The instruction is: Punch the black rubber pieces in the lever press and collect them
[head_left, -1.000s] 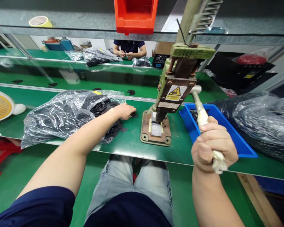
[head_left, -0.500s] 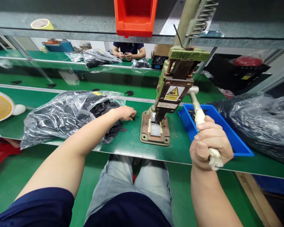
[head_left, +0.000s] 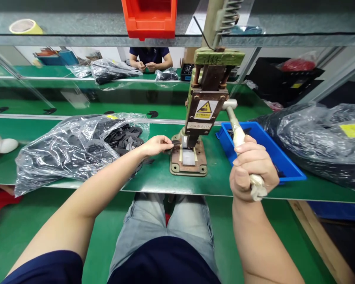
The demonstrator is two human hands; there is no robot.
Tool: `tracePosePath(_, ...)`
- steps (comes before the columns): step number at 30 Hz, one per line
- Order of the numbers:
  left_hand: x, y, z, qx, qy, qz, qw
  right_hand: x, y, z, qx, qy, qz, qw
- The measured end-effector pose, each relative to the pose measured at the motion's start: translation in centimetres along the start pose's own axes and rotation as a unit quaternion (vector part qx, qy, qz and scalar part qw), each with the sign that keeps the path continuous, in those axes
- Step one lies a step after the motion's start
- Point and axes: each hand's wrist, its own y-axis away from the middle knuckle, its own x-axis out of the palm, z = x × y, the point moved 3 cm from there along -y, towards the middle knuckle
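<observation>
We note the right hand (head_left: 253, 169) clenched on the press lever (head_left: 236, 128). The left hand (head_left: 156, 145) pinches a black disc (head_left: 175, 143) just beside the press base (head_left: 195, 169) (fingertips close). A premature pull risks crushed fingers.

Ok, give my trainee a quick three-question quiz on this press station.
1. True or false: the right hand grips the handle of the press.
2. On which side of the press does the blue tray lie? A left, B right.
3. What does the left hand pinch beside the press base?
Key: 1 true. 2 B. 3 a small black piece.
</observation>
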Motion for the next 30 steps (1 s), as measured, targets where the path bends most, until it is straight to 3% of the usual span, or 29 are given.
tracePosePath(3,1.3,-0.2,0.1,-0.033,0.103,-0.051,0.993,-0.1,0.0,0.1,0.004,0.011,0.006,1.0)
tracePosePath(7,2.9,-1.0,0.3,-0.069,0.14,-0.038,0.987,-0.1,0.0,0.2,0.008,0.009,0.007,1.0)
tracePosePath(11,3.9,-2.1,0.5,-0.094,0.095,-0.01,0.991,-0.1,0.1,0.1,0.012,0.002,0.006,1.0)
tracePosePath(17,4.8,-3.3,0.4,-0.081,0.02,0.043,0.996,-0.2,0.2,0.0,0.01,-0.024,0.005,1.0)
tracePosePath(25,5.4,-4.3,-0.9,-0.107,-0.017,0.056,0.993,-0.1,0.2,-0.1,0.011,-0.038,-0.011,0.999)
tracePosePath(30,5.8,-4.3,-1.9,-0.157,-0.055,0.061,0.984,-0.2,0.3,-0.2,0.007,-0.027,-0.009,1.0)
